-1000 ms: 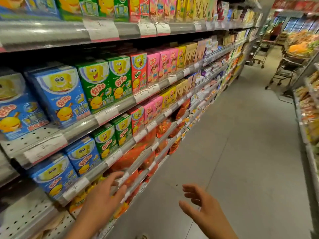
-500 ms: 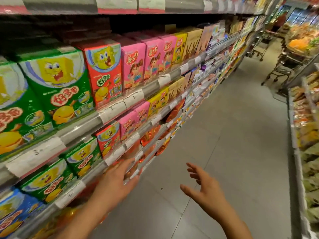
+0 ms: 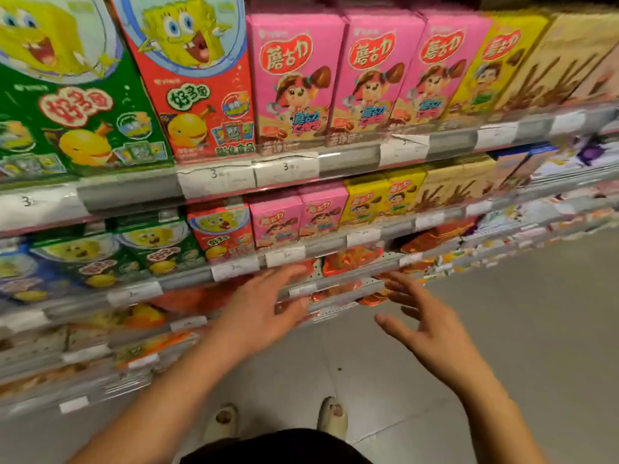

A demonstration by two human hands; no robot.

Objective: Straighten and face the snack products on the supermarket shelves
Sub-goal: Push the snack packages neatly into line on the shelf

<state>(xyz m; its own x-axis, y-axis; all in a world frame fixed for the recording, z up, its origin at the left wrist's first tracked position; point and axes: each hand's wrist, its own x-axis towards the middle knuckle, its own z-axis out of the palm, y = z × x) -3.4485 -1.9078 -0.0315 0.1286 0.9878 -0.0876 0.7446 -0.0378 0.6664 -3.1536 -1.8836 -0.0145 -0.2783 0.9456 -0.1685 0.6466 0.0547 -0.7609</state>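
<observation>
I face the snack shelves close up. The upper shelf carries green boxes [image 3: 77,105], a red box [image 3: 197,85], three pink boxes [image 3: 294,78] and yellow boxes [image 3: 492,61], all upright and facing out. The shelf below [image 3: 187,279] repeats smaller boxes of the same colours. Under it lie red-orange snack bags [image 3: 351,259]. My left hand [image 3: 264,309] is open, fingers spread, in front of the rail by those bags. My right hand [image 3: 425,326] is open as well, apart from the shelf and holding nothing.
White price tags [image 3: 216,177] run along the grey shelf rails. More bags fill the lower shelves at left [image 3: 140,349]. Grey floor tiles [image 3: 519,329] stretch to the right. My feet in pale slippers [image 3: 331,416] stand near the shelf base.
My view has swung left and closer, from looking down the aisle to facing the shelves. Both hands have risen toward the bag shelf, still holding nothing.
</observation>
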